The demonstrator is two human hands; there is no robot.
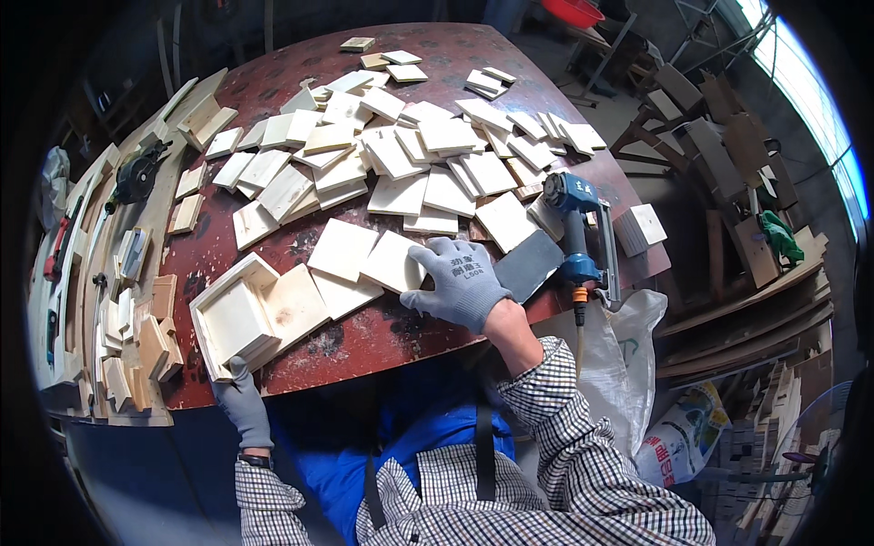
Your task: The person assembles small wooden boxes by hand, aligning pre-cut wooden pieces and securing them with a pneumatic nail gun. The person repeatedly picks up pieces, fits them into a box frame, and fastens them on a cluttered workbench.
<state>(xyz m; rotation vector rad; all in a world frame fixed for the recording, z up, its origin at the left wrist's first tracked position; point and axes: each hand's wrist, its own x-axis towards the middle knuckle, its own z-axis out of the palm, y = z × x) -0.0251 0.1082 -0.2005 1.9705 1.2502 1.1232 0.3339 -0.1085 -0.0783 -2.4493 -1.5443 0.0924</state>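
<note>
My left hand (pixel 243 407), in a grey glove, is at the near corner of a shallow wooden box (pixel 202 329), its thumb on the edge and its other fingers mostly hidden. Inside the box lie stacked pale boards (pixel 234 318), with another board (pixel 297 314) slanting out to the right. My right hand (pixel 460 284), also gloved, has its fingers spread at the right edge of a square board (pixel 390 258); its fingertips touch or hover just over it. Nearby lie two more square boards (pixel 342 248). A blue nail gun (pixel 575 232) with an orange hose fitting stands right of this hand.
A large heap of pale boards (pixel 401 150) covers the middle of the red table (pixel 364 350). A dark flat plate (pixel 530 266) lies beside the nail gun. Along the left stand wood offcuts (pixel 155 337) and a circular saw (pixel 138 173). White sacks (pixel 624 350) hang at the right edge.
</note>
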